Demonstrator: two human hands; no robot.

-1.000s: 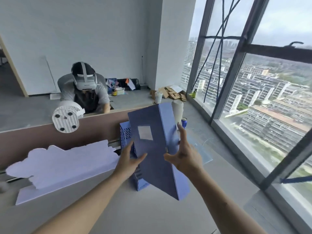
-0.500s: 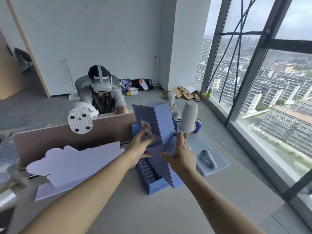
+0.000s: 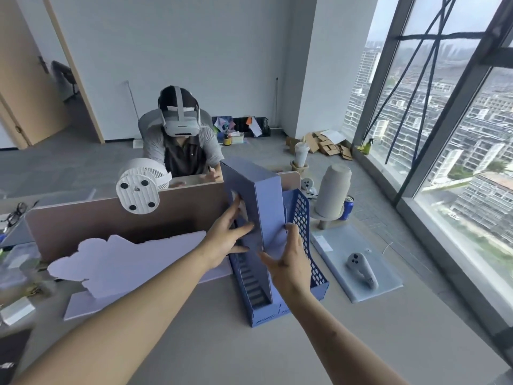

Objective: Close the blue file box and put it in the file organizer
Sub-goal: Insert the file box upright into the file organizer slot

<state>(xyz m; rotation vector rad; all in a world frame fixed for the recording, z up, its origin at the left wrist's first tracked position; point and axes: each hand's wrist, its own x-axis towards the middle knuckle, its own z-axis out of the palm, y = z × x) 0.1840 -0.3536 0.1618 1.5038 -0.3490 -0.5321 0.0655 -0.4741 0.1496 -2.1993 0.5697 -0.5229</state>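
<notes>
The blue file box (image 3: pixel 263 201) stands upright and closed, its lower part down inside the blue mesh file organizer (image 3: pixel 305 232) on the desk. My left hand (image 3: pixel 227 237) presses flat against the box's left face, near its white label. My right hand (image 3: pixel 288 262) grips the box's near edge from the right, fingers wrapped on it. The organizer's front lip (image 3: pixel 266 315) faces me, and its slotted floor shows to the left of the box.
A lilac cloud-shaped board (image 3: pixel 125 262) lies left of the organizer. A white fan (image 3: pixel 138 190) hangs on the brown desk divider (image 3: pixel 83 226), and a person in a headset sits behind it. Right: a grey controller (image 3: pixel 361 269) on a pale mat, a grey upturned cup (image 3: pixel 333 193), a can (image 3: pixel 347 208).
The box has gone from held tilted in the air to upright and lowered into the organizer. Both hands moved forward and down with it.
</notes>
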